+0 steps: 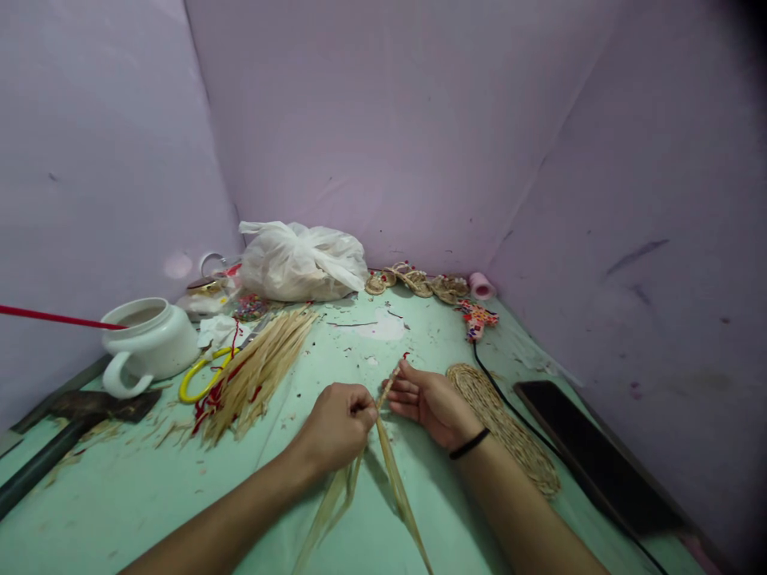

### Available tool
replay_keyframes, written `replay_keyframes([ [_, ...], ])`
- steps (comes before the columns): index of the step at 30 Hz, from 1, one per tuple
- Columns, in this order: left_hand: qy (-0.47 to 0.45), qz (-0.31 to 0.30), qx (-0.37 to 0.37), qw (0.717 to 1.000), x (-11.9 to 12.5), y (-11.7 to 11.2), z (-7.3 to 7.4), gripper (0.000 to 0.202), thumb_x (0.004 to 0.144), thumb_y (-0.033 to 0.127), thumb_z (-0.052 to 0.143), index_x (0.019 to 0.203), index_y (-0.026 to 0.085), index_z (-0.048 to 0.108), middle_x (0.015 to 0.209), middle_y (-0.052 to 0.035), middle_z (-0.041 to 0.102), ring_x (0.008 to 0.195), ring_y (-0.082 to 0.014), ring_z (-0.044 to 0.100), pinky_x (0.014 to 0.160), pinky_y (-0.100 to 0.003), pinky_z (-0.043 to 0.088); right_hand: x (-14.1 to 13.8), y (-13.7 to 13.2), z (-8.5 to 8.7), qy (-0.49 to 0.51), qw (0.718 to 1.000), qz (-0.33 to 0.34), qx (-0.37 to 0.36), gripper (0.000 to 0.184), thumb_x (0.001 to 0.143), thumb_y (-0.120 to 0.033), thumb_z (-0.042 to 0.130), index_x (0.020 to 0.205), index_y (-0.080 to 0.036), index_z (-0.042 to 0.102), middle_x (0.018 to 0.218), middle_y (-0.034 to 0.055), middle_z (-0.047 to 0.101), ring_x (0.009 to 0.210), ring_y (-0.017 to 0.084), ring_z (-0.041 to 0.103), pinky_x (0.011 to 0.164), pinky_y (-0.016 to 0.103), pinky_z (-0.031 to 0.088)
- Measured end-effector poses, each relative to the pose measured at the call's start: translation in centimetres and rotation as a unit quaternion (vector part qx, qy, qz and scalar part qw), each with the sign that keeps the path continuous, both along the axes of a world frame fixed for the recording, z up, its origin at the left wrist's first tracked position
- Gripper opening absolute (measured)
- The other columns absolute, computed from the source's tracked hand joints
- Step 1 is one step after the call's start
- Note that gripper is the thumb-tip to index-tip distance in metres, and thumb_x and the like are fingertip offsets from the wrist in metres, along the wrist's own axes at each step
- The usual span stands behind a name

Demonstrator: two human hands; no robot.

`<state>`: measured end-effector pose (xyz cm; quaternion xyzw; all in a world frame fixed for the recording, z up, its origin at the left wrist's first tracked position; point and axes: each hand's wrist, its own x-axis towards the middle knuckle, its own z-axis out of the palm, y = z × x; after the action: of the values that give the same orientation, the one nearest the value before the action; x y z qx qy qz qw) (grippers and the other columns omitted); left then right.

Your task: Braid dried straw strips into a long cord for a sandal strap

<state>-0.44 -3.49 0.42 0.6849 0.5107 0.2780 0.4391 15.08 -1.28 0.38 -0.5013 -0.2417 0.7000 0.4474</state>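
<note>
A short braid of pale dried straw strips with a red tip runs between my hands, above the middle of the table. My left hand is closed, pinching the braid at its lower end. Loose flat straw strands hang from there towards the front edge. My right hand, with a black band at the wrist, has its thumb and fingers around the upper end of the braid. Beside the right forearm lies a flat oval woven straw sole.
At left are a bundle of straw, yellow-handled scissors, a white pot with a red stick and a hammer. Behind stand a plastic bag and woven straw pieces. A black slab and cord lie right.
</note>
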Motion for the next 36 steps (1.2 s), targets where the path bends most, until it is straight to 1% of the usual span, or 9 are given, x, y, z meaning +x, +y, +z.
replay_keyframes([
  [5, 0.042, -0.049, -0.010, 0.998, 0.3, -0.7, 0.5, 0.012, 0.065, 0.020, 0.041, 0.054, 0.015, 0.046, 0.051, 0.0035, 0.040, 0.052, -0.0084, 0.035, 0.049, -0.020, 0.025, 0.9, 0.6, 0.2, -0.041, 0.996, -0.082, 0.004, 0.014, 0.080, -0.017, 0.049, 0.069, -0.010, 0.056, 0.059, 0.0043, 0.061, 0.046, 0.008, 0.057, 0.044, 0.018, 0.048],
  [10, 0.078, -0.127, -0.023, 0.988, -0.2, -0.4, 0.5, 0.011, 0.065, 0.021, 0.042, 0.056, 0.016, 0.046, 0.050, 0.0048, 0.033, 0.052, -0.0081, 0.030, 0.048, -0.021, 0.022, 1.3, 0.9, 0.4, -0.169, 0.980, -0.089, 0.053, 0.021, 0.077, -0.026, 0.052, 0.063, -0.011, 0.058, 0.045, -0.0003, 0.054, 0.034, 0.007, 0.049, 0.035, 0.018, 0.044],
  [16, 0.103, -0.225, 0.008, 0.969, 0.0, -0.8, 0.4, 0.014, 0.063, 0.014, 0.040, 0.051, 0.017, 0.034, 0.050, 0.0051, 0.026, 0.050, -0.0072, 0.027, 0.047, -0.021, 0.019, 1.0, 0.7, 0.6, -0.116, 0.989, -0.064, 0.062, 0.027, 0.079, -0.024, 0.046, 0.056, -0.013, 0.053, 0.037, -0.0029, 0.048, 0.028, 0.006, 0.042, 0.030, 0.017, 0.038],
  [19, 0.128, -0.239, 0.043, 0.962, 0.6, -1.4, 0.4, 0.017, 0.062, 0.012, 0.040, 0.050, 0.017, 0.029, 0.049, 0.0049, 0.024, 0.048, -0.0069, 0.026, 0.047, -0.022, 0.018, 1.0, 0.8, 0.8, -0.083, 0.994, -0.066, 0.033, 0.030, 0.081, -0.022, 0.042, 0.054, -0.014, 0.050, 0.035, -0.0041, 0.044, 0.025, 0.005, 0.038, 0.027, 0.015, 0.032],
  [26, 0.137, -0.236, 0.099, 0.957, 1.1, -2.1, 0.2, 0.020, 0.065, 0.014, 0.041, 0.050, 0.016, 0.029, 0.048, 0.0046, 0.028, 0.049, -0.0072, 0.029, 0.050, -0.022, 0.020, 1.6, 1.3, 0.3, -0.051, 0.997, -0.063, 0.001, 0.031, 0.084, -0.022, 0.041, 0.055, -0.014, 0.048, 0.034, -0.0049, 0.042, 0.026, 0.004, 0.035, 0.026, 0.014, 0.027],
  [29, 0.074, -0.201, 0.042, 0.976, 1.0, -1.8, -0.3, 0.018, 0.066, 0.017, 0.042, 0.051, 0.017, 0.034, 0.049, 0.0044, 0.030, 0.050, -0.0075, 0.030, 0.050, -0.022, 0.021, 1.9, 1.6, -0.2, -0.025, 0.998, -0.065, 0.009, 0.028, 0.084, -0.024, 0.042, 0.060, -0.013, 0.050, 0.037, -0.0052, 0.043, 0.027, 0.003, 0.036, 0.028, 0.013, 0.031],
  [32, -0.043, -0.111, -0.027, 0.993, 1.0, -1.2, -0.8, 0.016, 0.066, 0.024, 0.045, 0.053, 0.016, 0.040, 0.050, 0.0046, 0.032, 0.050, -0.0071, 0.029, 0.048, -0.020, 0.022, 2.0, 1.8, -0.4, 0.019, 0.999, -0.018, 0.029, 0.030, 0.083, -0.037, 0.044, 0.071, -0.012, 0.054, 0.046, -0.0021, 0.051, 0.036, 0.006, 0.048, 0.039, 0.016, 0.043],
  [34, -0.121, -0.045, -0.084, 0.988, 1.0, -0.7, -1.0, 0.021, 0.067, 0.031, 0.048, 0.055, 0.016, 0.040, 0.048, 0.0058, 0.030, 0.046, -0.0060, 0.025, 0.045, -0.020, 0.019, 1.8, 1.8, -0.4, 0.031, 0.999, 0.017, 0.020, 0.043, 0.081, -0.051, 0.038, 0.076, -0.011, 0.054, 0.054, 0.0027, 0.057, 0.043, 0.010, 0.055, 0.043, 0.021, 0.047],
  [36, -0.176, -0.009, -0.149, 0.973, 1.0, -0.3, -1.2, 0.026, 0.066, 0.039, 0.051, 0.057, 0.017, 0.039, 0.045, 0.0078, 0.027, 0.041, -0.0048, 0.020, 0.041, -0.020, 0.014, 1.4, 1.7, -0.5, 0.013, 1.000, 0.018, 0.017, 0.048, 0.080, -0.054, 0.034, 0.081, -0.010, 0.054, 0.061, 0.0053, 0.060, 0.044, 0.010, 0.056, 0.041, 0.022, 0.046],
])
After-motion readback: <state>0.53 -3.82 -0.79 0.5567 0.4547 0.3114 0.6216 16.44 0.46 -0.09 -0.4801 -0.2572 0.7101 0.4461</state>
